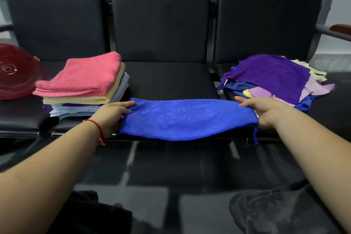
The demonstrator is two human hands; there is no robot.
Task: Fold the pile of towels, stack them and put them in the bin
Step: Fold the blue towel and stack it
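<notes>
The blue towel (187, 118) looks light and limp — it sags unless held at both ends. The left hand (112, 115) pinches its nine-o'clock end, the right hand (260, 109) its three-o'clock end — fingers curled on cloth.

Blue towel (187, 119) in my hands: soft, matt microfibre cloth. Seats (167, 80): smooth black leatherette, faint sheen. Bin (13, 74): glossy red ribbed plastic.

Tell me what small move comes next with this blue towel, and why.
Probably bring the two ends together to halve it: the blue microfibre towel, apparently folded lengthwise, stretches between left hand and right hand, still wider than the folded towel stack.
</notes>
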